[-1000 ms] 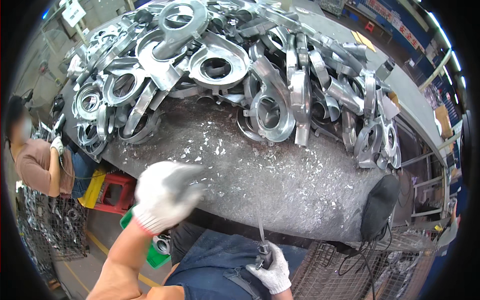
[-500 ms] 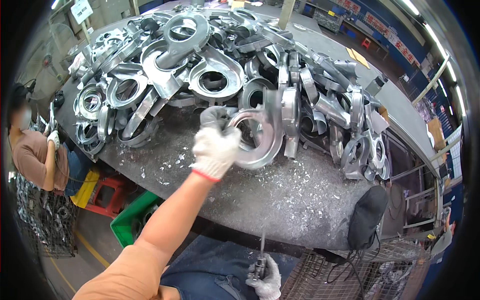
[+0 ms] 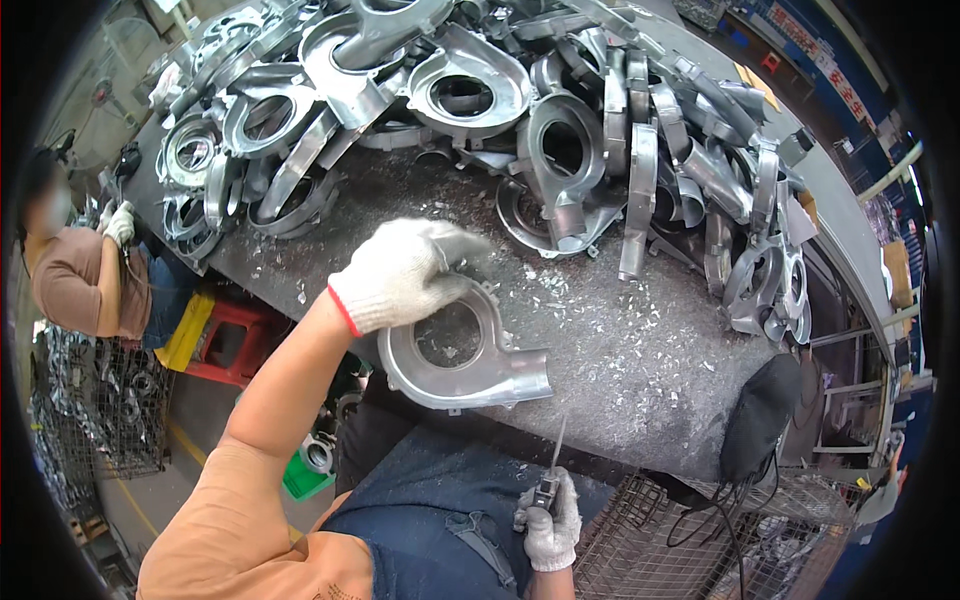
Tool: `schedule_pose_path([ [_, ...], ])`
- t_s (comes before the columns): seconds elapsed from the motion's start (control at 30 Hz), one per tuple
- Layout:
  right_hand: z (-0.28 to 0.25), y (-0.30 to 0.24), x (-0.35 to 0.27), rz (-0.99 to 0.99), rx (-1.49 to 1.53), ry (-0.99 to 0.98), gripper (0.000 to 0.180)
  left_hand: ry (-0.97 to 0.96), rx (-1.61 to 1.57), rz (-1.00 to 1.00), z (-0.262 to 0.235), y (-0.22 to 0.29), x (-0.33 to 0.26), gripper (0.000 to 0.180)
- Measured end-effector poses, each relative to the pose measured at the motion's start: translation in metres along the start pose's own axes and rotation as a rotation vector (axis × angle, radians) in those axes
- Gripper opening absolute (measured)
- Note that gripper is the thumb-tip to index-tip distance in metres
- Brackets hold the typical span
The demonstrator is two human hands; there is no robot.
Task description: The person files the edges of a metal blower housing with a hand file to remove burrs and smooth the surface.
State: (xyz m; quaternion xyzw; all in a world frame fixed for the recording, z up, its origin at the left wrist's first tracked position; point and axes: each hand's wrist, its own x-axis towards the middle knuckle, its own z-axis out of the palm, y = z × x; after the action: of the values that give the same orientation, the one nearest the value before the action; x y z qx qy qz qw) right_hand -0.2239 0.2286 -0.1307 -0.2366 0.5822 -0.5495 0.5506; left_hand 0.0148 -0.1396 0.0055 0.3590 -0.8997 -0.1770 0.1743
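A silvery cast-metal blower housing [image 3: 470, 378], a scroll-shaped ring with a short outlet, lies at the table's near edge with its outlet toward the right. My left hand [image 3: 405, 275], in a white glove with a red cuff, is over the ring's upper left rim. Its fingers are stretched out and apart, slightly blurred, with the thumb by the rim; whether it touches the metal I cannot tell. Low in front of my lap, my gloved right hand [image 3: 553, 525] grips a file-like tool [image 3: 547, 490] whose thin, pointed metal blade sticks upward.
Similar housings are heaped across the back of the dark table [image 3: 610, 370], which is strewn with metal chips. A black cloth-like object [image 3: 762, 415] hangs at the right corner above wire baskets [image 3: 640, 540]. At left, a co-worker [image 3: 95, 280] sits near a red stool [image 3: 235, 340] and green crate [image 3: 306, 478].
My left hand has brought the housing from beside the heap to the near table edge, turned it and opened its fingers. My right hand, still holding the tool, has shifted slightly right. The view has tilted down.
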Motion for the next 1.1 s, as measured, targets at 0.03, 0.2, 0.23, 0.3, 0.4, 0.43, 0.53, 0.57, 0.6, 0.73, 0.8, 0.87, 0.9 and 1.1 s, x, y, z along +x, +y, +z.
schedule_pose_path([
  [0.03,-0.001,-0.002,-0.001,-0.012,0.014,0.021,0.083,0.172,0.06,0.005,0.005,0.01,-0.002,0.042],
  [0.2,-0.006,0.01,-0.005,-0.067,0.035,0.042,0.086,0.38,-0.03,0.103,0.028,0.049,-0.091,0.043],
  [0.23,-0.007,0.01,-0.003,-0.106,-0.068,0.002,0.084,0.29,-0.008,0.068,0.038,0.058,-0.104,0.043],
  [0.3,-0.009,0.005,-0.001,-0.137,-0.178,-0.057,0.082,0.285,0.132,0.01,0.068,0.073,-0.122,0.037],
  [0.4,-0.006,-0.013,-0.006,-0.1,-0.091,-0.028,0.076,0.307,0.131,0.049,0.082,0.061,-0.124,0.033],
  [0.43,-0.007,-0.023,-0.006,-0.129,-0.131,-0.047,0.076,0.305,0.118,0.076,0.081,0.056,-0.119,0.03],
  [0.53,-0.023,-0.055,-0.006,-0.14,-0.188,-0.089,0.073,0.294,0.084,0.235,0.062,0.039,-0.111,0.034],
  [0.57,-0.022,-0.07,0.001,-0.291,-0.382,-0.169,0.069,0.31,0.085,0.296,0.049,0.038,-0.108,0.034],
  [0.6,-0.018,-0.086,0.005,-0.44,-0.575,-0.238,0.064,0.287,0.062,0.346,0.037,0.038,-0.101,0.03],
  [0.73,-0.005,-0.13,0.008,-0.5,-1.033,-0.344,0.056,0.202,-0.045,0.462,0.004,0.05,-0.078,0.037],
  [0.8,0.004,-0.142,0.003,-0.436,-1.151,-0.349,0.057,0.116,-0.026,0.496,-0.002,0.059,-0.068,0.036],
  [0.87,0.008,-0.144,0.002,-0.378,-1.264,-0.36,0.059,0.088,-0.038,0.471,-0.009,0.063,-0.065,0.031],
  [0.9,0.008,-0.142,0.0,-0.362,-1.249,-0.333,0.055,0.054,-0.025,0.458,-0.01,0.066,-0.064,0.027],
  [1.1,0.017,-0.149,-0.002,-0.305,-1.275,-0.363,0.058,-0.018,0.032,0.483,-0.012,0.076,-0.06,0.023],
])
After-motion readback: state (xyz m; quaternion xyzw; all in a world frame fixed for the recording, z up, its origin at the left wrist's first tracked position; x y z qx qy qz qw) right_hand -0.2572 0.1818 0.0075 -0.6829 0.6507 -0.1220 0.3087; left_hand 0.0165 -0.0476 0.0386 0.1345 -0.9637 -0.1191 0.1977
